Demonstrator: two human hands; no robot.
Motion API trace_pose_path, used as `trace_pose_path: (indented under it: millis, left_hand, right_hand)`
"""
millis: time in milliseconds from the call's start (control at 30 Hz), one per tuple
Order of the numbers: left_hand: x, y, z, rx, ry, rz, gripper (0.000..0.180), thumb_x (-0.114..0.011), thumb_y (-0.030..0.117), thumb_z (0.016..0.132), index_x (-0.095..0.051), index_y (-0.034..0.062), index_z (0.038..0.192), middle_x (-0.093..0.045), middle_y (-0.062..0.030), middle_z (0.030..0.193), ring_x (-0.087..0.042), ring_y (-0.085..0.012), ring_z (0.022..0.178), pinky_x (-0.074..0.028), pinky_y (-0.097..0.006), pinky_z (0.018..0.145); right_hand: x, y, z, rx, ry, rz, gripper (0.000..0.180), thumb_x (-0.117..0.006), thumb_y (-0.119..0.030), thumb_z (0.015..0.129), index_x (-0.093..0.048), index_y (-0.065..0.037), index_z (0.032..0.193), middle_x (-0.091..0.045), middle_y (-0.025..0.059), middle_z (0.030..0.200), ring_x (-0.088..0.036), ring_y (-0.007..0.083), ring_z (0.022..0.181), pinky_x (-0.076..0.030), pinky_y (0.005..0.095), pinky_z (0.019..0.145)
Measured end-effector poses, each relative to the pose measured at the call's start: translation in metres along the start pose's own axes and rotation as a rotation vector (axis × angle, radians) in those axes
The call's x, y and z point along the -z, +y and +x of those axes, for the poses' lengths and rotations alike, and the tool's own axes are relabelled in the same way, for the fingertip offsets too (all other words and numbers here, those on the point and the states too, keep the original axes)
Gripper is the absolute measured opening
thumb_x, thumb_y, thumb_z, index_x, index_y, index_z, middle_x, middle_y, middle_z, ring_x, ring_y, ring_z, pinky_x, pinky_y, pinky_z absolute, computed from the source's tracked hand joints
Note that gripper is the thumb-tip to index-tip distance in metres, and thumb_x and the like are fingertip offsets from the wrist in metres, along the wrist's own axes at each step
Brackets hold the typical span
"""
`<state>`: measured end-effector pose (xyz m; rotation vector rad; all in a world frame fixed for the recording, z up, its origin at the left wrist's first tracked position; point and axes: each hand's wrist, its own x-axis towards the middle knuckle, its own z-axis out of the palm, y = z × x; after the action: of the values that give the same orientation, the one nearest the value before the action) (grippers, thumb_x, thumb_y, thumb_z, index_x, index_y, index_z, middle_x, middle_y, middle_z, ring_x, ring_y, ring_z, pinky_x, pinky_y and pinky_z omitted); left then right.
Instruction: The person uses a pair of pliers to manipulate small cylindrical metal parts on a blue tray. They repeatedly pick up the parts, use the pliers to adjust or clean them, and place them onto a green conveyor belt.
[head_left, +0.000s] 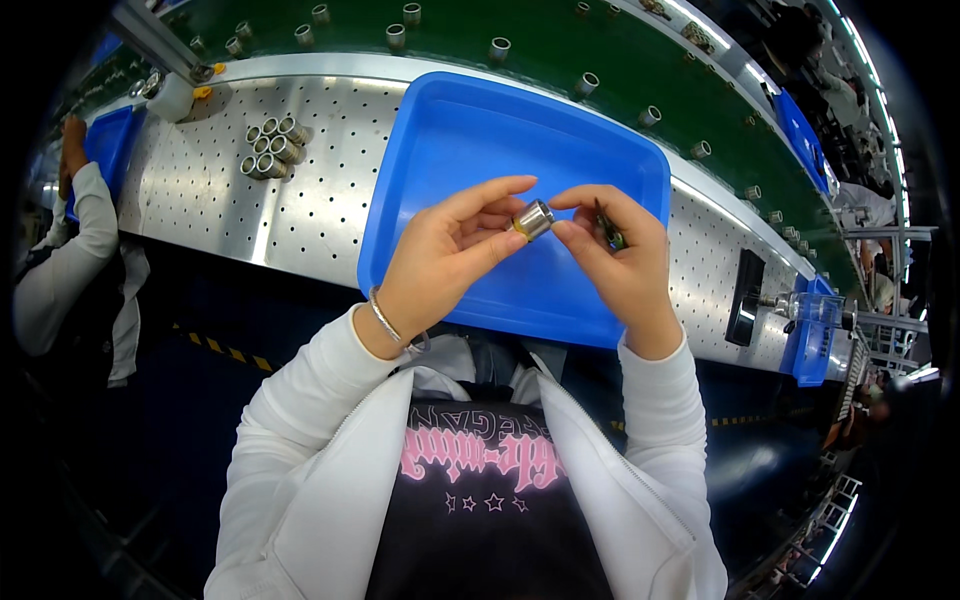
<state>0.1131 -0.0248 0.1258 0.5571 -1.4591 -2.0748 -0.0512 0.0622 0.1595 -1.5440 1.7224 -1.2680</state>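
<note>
Over the blue tray, my left hand [450, 245] grips a short shiny metal cylinder [535, 218] with a yellow band at its lower end. Its thumb and fingers hold the banded end, and the cylinder tilts up to the right. My right hand [635, 255] has thumb and forefinger close to the cylinder's upper rim; whether they touch it or pinch something small I cannot tell. Tucked in that same hand is a small dark pointed tool [607, 228] with a bit of green, possibly snips or tweezers, partly hidden by the fingers.
Below my hands lies the blue tray [440, 130] on a perforated metal bench [340, 110]. Several similar cylinders [270, 150] stand grouped at left. Beyond runs a green conveyor [450, 55] carrying more. A dark stand [745, 297] is at right; another person's arm [88, 215] shows at far left.
</note>
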Motion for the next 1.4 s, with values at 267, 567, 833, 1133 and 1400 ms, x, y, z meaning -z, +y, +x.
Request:
trace_pose_path:
  millis: [267, 567, 833, 1133, 1400]
  left_hand:
    - [-0.016, -0.013, -0.003, -0.117, 0.027, 0.162, 0.042, -0.055, -0.005, 0.084, -0.050, 0.0017, 0.124, -0.057, -0.0101, 0.109, -0.057, -0.0171, 0.102, -0.048, -0.027, 0.088]
    - [-0.014, -0.007, -0.004, 0.236, -0.006, -0.412, 0.042, -0.054, 0.010, 0.090, -0.042, 0.0034, 0.129, -0.056, -0.0093, 0.113, -0.056, -0.0168, 0.104, -0.046, -0.028, 0.091]
    - [-0.021, -0.014, 0.002, 0.226, -0.007, -0.394, 0.045, -0.057, 0.009, 0.088, -0.040, 0.0026, 0.129, -0.055, -0.0102, 0.114, -0.057, -0.0165, 0.104, -0.047, -0.027, 0.091]
    - [-0.022, -0.018, 0.004, 0.227, 0.015, -0.448, 0.045, -0.057, 0.010, 0.088, -0.040, 0.0030, 0.129, -0.056, -0.0113, 0.110, -0.058, -0.0204, 0.101, -0.046, -0.029, 0.091]
    - [-0.016, -0.020, 0.005, 0.244, 0.058, -0.446, 0.045, -0.054, 0.009, 0.089, -0.039, 0.0049, 0.131, -0.056, -0.0134, 0.112, -0.060, -0.0183, 0.100, -0.050, -0.025, 0.085]
  right_hand:
    - [-0.015, -0.004, -0.006, 0.281, 0.037, -0.405, 0.023, -0.066, -0.004, 0.066, -0.063, -0.009, 0.089, -0.063, 0.0057, 0.077, -0.060, 0.0219, 0.062, -0.046, 0.0293, 0.052]
    - [0.004, 0.013, -0.029, -0.247, -0.010, 0.454, 0.011, -0.063, -0.011, 0.085, -0.059, 0.000, 0.085, -0.056, -0.0013, 0.075, -0.048, 0.0041, 0.069, -0.038, 0.0184, 0.060]
    - [-0.004, 0.015, -0.032, -0.186, 0.111, 0.667, 0.009, -0.061, -0.010, 0.086, -0.058, -0.002, 0.086, -0.058, 0.0017, 0.081, -0.050, 0.0073, 0.073, -0.039, 0.0196, 0.063]
    - [-0.008, 0.018, -0.029, -0.142, 0.106, 0.708, 0.009, -0.060, -0.009, 0.087, -0.056, -0.001, 0.087, -0.059, 0.0056, 0.084, -0.054, 0.0112, 0.079, -0.043, 0.0234, 0.072]
    - [0.000, 0.027, -0.036, -0.140, 0.127, 0.618, 0.009, -0.059, -0.009, 0.087, -0.056, -0.001, 0.087, -0.059, 0.0052, 0.083, -0.053, 0.0103, 0.075, -0.042, 0.0228, 0.068]
